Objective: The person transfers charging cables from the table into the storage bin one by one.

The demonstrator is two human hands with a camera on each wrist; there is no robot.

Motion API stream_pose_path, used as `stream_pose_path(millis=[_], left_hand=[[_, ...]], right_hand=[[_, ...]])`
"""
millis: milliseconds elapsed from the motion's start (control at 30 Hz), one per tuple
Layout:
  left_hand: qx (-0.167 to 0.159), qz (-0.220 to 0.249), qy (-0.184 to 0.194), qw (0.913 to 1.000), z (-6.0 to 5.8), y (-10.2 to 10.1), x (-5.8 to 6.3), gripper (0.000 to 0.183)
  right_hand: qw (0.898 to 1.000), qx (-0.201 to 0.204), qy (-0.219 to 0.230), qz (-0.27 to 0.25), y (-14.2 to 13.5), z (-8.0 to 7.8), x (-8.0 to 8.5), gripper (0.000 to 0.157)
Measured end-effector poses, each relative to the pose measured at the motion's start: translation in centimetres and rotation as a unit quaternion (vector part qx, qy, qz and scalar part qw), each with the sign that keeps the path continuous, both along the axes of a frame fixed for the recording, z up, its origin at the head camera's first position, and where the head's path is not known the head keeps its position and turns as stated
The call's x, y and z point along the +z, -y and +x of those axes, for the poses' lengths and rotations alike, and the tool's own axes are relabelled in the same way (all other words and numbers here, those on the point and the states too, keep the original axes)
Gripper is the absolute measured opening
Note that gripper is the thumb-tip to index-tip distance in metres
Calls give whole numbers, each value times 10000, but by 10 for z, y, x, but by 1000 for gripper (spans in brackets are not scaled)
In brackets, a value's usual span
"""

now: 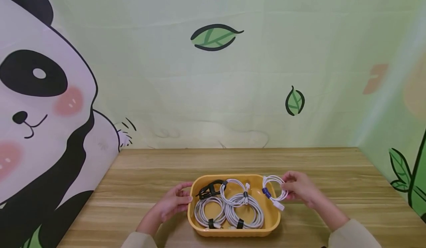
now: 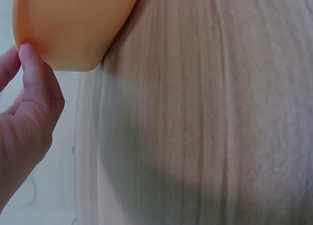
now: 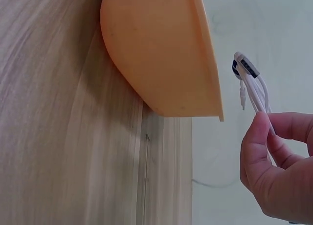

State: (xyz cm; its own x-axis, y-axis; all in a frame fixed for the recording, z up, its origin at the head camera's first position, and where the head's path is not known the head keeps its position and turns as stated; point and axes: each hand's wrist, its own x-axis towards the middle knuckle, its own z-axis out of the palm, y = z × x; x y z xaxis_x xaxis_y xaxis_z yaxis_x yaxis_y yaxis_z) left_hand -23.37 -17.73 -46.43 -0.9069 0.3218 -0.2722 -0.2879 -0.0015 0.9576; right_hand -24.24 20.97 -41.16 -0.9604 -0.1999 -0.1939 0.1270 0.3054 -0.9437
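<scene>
At the right end of the yellow plastic bin (image 1: pixel 234 233), my right hand (image 1: pixel 297 188) pinches a coiled white USB cable (image 1: pixel 274 197) between thumb and fingers. A blue strap binds this coil, and its plug hangs over the bin's rim. The right wrist view shows the cable (image 3: pixel 254 85) raised beside the bin wall (image 3: pixel 156 49). My left hand (image 1: pixel 174 200) holds the bin's left rim with thumb and fingertips. In the left wrist view its fingers (image 2: pixel 33 71) meet the bin's edge (image 2: pixel 68 34). Inside the bin lie several strapped grey-white cable coils (image 1: pixel 254 209) and a black cable bundle (image 1: pixel 209 191).
The bin stands on a wood-grain table (image 1: pixel 146 170) near its front. Behind the table hangs a pale green backdrop (image 1: pixel 149 74) printed with leaves and a large panda (image 1: pixel 40 103).
</scene>
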Motion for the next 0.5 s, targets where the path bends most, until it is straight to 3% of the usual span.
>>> stream_pose_path(millis=[500], left_hand=[[4, -56, 19, 10000, -1, 0, -1, 56]], right_hand=[[9992, -199, -110, 333, 18, -7, -4, 19]])
